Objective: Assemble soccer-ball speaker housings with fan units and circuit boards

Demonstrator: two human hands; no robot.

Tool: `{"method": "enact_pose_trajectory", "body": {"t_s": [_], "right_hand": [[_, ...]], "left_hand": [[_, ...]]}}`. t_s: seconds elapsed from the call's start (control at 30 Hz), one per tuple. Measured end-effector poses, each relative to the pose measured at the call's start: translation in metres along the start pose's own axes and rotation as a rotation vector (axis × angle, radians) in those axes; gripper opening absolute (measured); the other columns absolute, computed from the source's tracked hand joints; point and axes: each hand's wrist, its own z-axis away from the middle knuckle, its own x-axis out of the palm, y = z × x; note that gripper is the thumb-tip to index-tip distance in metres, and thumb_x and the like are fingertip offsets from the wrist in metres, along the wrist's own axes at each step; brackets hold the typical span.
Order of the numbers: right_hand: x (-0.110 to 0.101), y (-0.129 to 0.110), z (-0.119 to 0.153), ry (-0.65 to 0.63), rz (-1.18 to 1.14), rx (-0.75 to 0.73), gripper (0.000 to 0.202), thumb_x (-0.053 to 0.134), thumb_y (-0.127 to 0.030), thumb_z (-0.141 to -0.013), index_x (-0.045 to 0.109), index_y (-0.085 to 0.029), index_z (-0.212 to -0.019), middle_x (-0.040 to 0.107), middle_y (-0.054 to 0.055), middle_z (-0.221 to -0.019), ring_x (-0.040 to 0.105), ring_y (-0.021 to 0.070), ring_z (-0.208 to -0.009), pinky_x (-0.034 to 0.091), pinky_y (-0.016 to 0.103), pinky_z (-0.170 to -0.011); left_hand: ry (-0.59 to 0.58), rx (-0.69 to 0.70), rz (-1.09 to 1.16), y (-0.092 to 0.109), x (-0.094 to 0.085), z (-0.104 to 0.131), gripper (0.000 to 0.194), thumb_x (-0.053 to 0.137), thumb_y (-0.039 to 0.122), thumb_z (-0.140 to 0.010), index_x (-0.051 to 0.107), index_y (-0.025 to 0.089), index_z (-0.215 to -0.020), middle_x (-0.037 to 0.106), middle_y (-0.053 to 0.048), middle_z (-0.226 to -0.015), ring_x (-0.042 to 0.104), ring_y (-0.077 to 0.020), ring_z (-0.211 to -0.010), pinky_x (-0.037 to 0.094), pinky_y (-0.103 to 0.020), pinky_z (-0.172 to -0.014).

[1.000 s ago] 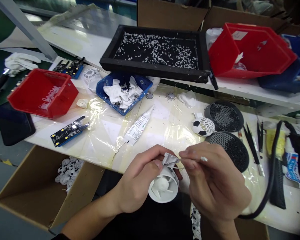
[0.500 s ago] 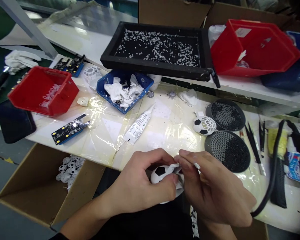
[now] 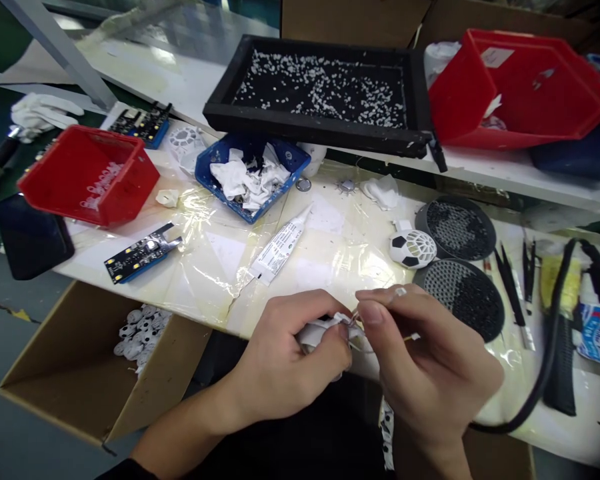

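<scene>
My left hand (image 3: 293,360) is closed round a small white ball piece (image 3: 313,335) at the table's front edge, its thumb on top. Beside it, my right hand (image 3: 430,360) pinches thin wires (image 3: 354,319) that come up from the piece. Small white connectors (image 3: 400,292) stick out past the right fingers. Most of the held piece is hidden by the fingers. Behind the hands lie a white glue tube (image 3: 280,250) and a black-and-white football-patterned shell (image 3: 413,249).
Two round dark trays (image 3: 455,227) stand at the right, near tweezers (image 3: 510,283) and a black cable (image 3: 550,353). A blue bin (image 3: 250,207), a red bin (image 3: 125,193) and a circuit board (image 3: 143,253) are at the left. Below is a cardboard box (image 3: 65,373).
The held piece has turned, so its black patch no longer shows. My right fingers have shifted and now show wires between them. The view has moved slightly.
</scene>
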Motion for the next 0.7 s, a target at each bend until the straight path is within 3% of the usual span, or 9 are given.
{"method": "enact_pose_trajectory", "body": {"t_s": [0.13, 0.4, 0.7], "right_hand": [[-0.002, -0.002, -0.004, -0.104, -0.085, 0.106, 0.013, 0.08, -0.015, -0.1, 0.08, -0.027, -0.106, 0.074, 0.0, -0.093, 0.066, 0.0138, -0.083, 0.052, 0.027, -0.066], [-0.007, -0.001, -0.009, -0.127, -0.126, 0.131, 0.015, 0.081, -0.015, -0.1, 0.082, -0.029, -0.106, 0.075, -0.001, -0.093, 0.068, 0.014, -0.083, 0.054, 0.027, -0.069], [-0.02, -0.003, -0.036, -0.438, -0.049, 0.054, 0.008, 0.076, -0.022, -0.107, 0.078, -0.029, -0.105, 0.079, -0.006, -0.096, 0.073, 0.0087, -0.084, 0.055, 0.02, -0.074]], "left_hand": [[0.016, -0.016, 0.044, -0.002, 0.001, -0.001, 0.018, 0.064, 0.017, -0.098, 0.065, 0.018, -0.08, 0.056, 0.002, -0.072, 0.048, -0.0122, -0.067, 0.04, -0.028, -0.064], [-0.023, -0.092, 0.033, -0.003, 0.0, 0.001, 0.023, 0.063, 0.028, -0.102, 0.07, 0.019, -0.083, 0.062, -0.001, -0.072, 0.056, -0.0169, -0.07, 0.046, -0.031, -0.069], [-0.118, -0.04, -0.017, -0.001, -0.001, -0.003, 0.026, 0.065, 0.014, -0.094, 0.057, 0.018, -0.07, 0.049, 0.006, -0.066, 0.044, -0.009, -0.062, 0.036, -0.025, -0.058]]}}
